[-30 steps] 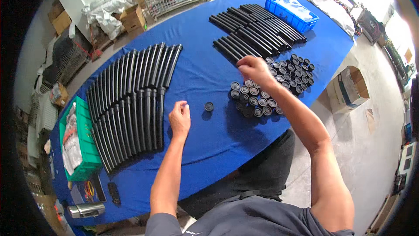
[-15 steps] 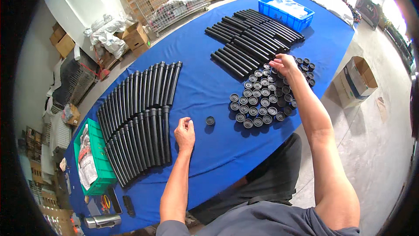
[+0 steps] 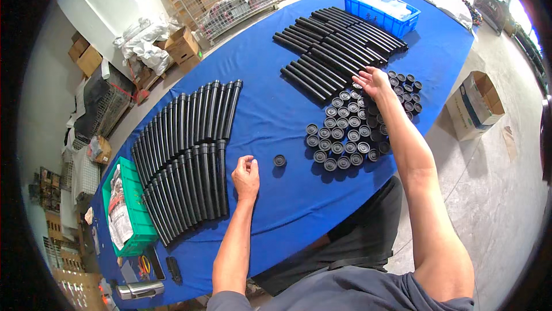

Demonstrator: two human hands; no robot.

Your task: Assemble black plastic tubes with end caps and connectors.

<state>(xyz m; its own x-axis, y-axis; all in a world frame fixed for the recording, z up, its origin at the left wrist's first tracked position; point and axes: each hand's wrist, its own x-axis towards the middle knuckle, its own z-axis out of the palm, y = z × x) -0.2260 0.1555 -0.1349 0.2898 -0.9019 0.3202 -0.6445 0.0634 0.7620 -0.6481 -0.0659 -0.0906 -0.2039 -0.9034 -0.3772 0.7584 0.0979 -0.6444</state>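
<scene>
My right hand (image 3: pixel 374 82) reaches far over the table, its fingers apart and pointing left. It hovers where the near ends of a bank of plain black tubes (image 3: pixel 316 75) meet a cluster of round black caps (image 3: pixel 343 123); nothing shows in its grasp. My left hand (image 3: pixel 246 178) is loosely closed over the blue cloth, and I see nothing in it. A single black cap (image 3: pixel 279 161) lies by itself just to its right. Left of that hand, black tubes with a wider collar at their far ends (image 3: pixel 198 176) are laid side by side in two rows.
A blue crate (image 3: pixel 382 13) with clear plastic bags stands behind the plain tubes. At the left edge are a green crate (image 3: pixel 129 210) holding printed sheets, orange-handled scissors (image 3: pixel 144 266) and a silver case (image 3: pixel 140 289). An open carton (image 3: pixel 475 105) sits on the floor at right.
The view has shifted slightly, carrying the table's contents a little to the right. My right hand sits slightly farther left against the tubes and caps; my left hand keeps its pose.
</scene>
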